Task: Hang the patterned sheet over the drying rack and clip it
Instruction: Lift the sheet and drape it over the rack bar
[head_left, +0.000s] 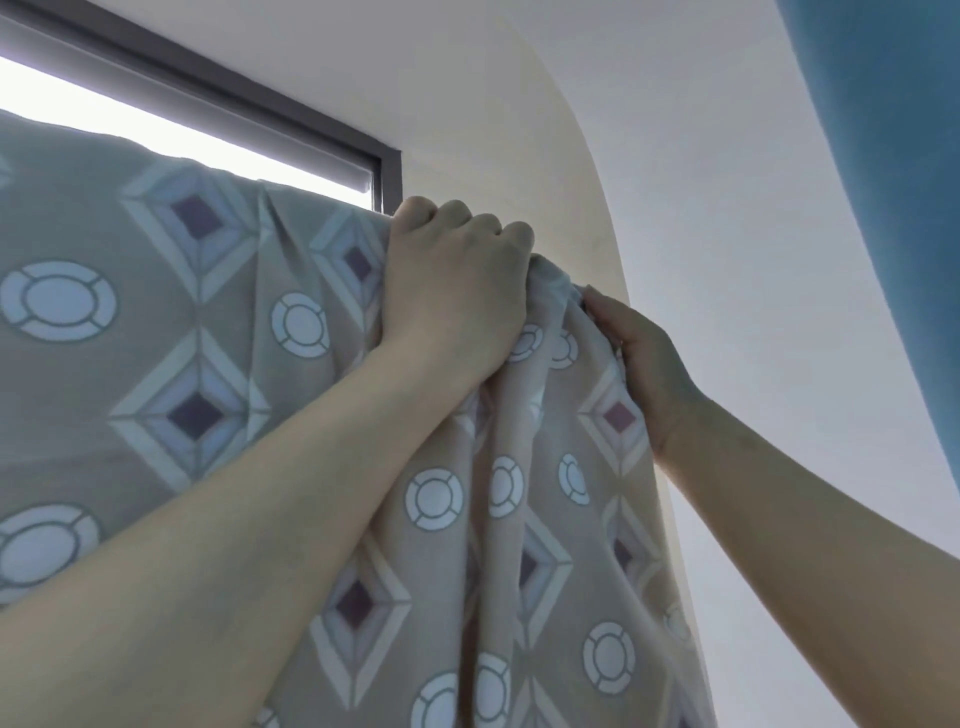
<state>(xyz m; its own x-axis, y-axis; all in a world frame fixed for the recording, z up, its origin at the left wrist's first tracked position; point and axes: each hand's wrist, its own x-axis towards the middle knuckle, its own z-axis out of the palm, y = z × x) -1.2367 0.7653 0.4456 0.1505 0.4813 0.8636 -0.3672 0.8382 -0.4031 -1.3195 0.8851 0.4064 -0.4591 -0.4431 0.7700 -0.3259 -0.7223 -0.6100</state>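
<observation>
Overhead, on the left, the patterned sheet (156, 338) lies spread flat over a high line in front of the window (156, 119); the rack itself is hidden under the cloth. So the draping looks largely done there. Further right, the left hand (457, 280) is curled over the top fold, gripping it. Beside it the cloth is bunched into folds, and the right hand (641, 364) holds that gathered edge. Spreading this end is left to do, I judge, and the clipping too: no clip shows. A blue curtain (893, 182) hangs far right.
</observation>
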